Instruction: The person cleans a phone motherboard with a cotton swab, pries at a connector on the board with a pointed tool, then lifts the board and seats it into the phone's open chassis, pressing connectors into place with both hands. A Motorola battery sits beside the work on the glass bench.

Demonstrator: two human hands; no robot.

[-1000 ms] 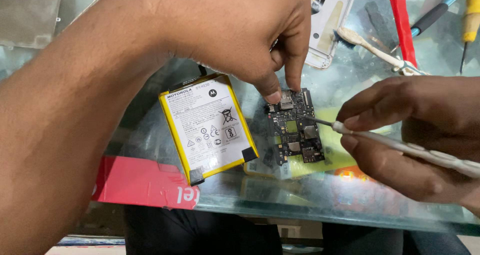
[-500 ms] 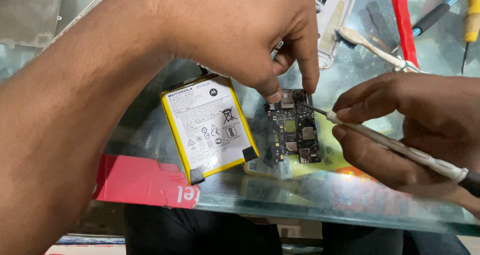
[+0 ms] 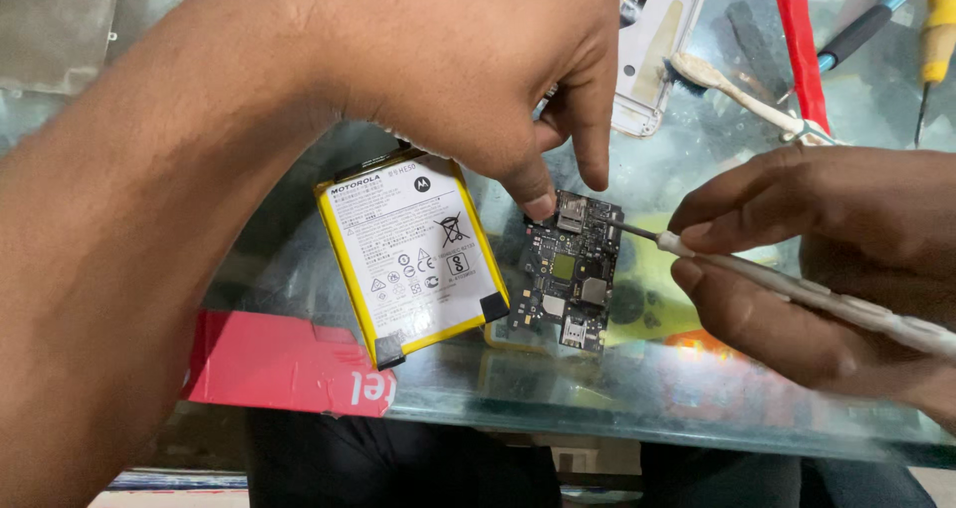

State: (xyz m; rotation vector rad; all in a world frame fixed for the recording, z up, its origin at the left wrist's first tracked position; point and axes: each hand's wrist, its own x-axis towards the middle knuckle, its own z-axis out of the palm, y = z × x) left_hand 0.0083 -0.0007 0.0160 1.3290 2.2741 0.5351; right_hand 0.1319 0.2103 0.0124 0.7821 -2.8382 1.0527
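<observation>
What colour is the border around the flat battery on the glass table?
Yellow, framing a white label on the battery; clearest in the head view.

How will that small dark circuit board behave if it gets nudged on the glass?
The circuit board looks thin, flat and stiff, so it should slide, not roll or tip, on the smooth glass table. That may be why the left hand pins its top edge while the right hand works with the thin tool. Its tiny exposed parts look fragile.

Head camera looks steeply down, close over the glass table (image 3: 697, 398).
</observation>
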